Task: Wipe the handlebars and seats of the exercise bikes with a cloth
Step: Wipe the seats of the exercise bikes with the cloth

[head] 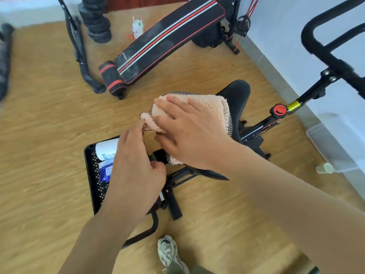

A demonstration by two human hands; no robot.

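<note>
A fluffy pink cloth (213, 107) lies folded over the black seat (236, 91) of the exercise bike in the middle of the view. My right hand (189, 131) rests flat on the cloth with fingers spread, pressing it onto the seat. My left hand (136, 161) pinches the cloth's near-left corner between thumb and fingertips. The bike's black handlebars (320, 50) rise at the upper right, above the frame with its red knob (279, 110). Most of the seat is hidden under the cloth and my hands.
A black tray (88, 169) with a white bottle (106, 149) and blue packet lies on the wooden floor left of the bike. A black and red sit-up bench (167, 40) stands behind. A small cup (325, 168) sits by the right wall. My shoe (167, 252) is below.
</note>
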